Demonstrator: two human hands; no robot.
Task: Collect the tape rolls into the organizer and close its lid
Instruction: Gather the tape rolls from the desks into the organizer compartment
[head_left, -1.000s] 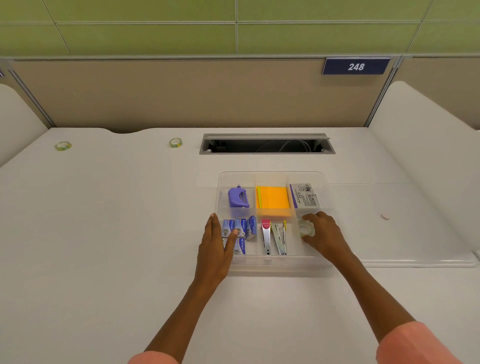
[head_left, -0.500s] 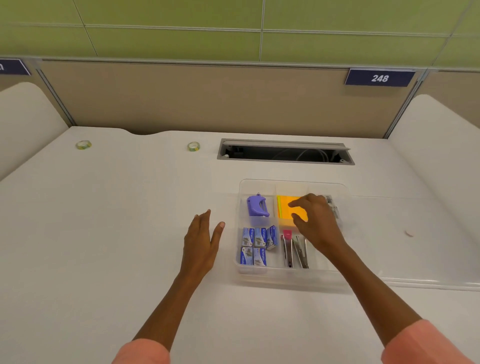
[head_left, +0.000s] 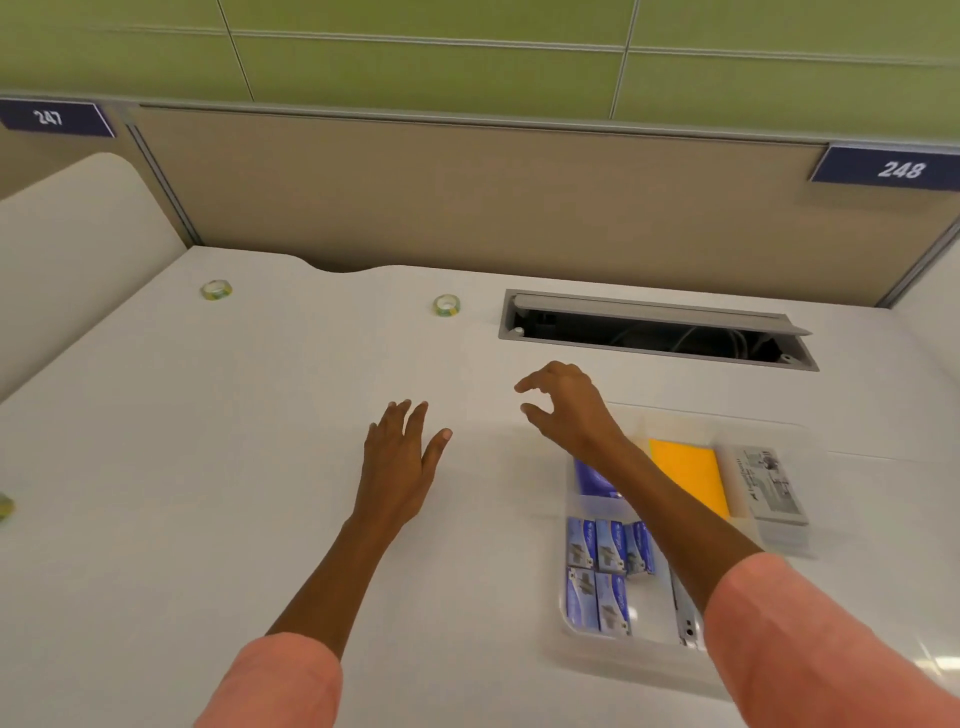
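Both hands empty over the table (head_left: 208, 519).
Right hand (head_left: 563, 405) half-curled beyond the organizer (head_left: 571, 631); left hand (head_left: 397, 457) flat, fingers spread.

Desk (head_left: 260, 467) is wide open between the hands and the two tape rolls (head_left: 447, 305) (head_left: 216, 289) at the back, nothing in the way. Only stuff nearby: the organizer (head_left: 569, 631) off right and the cable slot (head_left: 654, 332) behind it.
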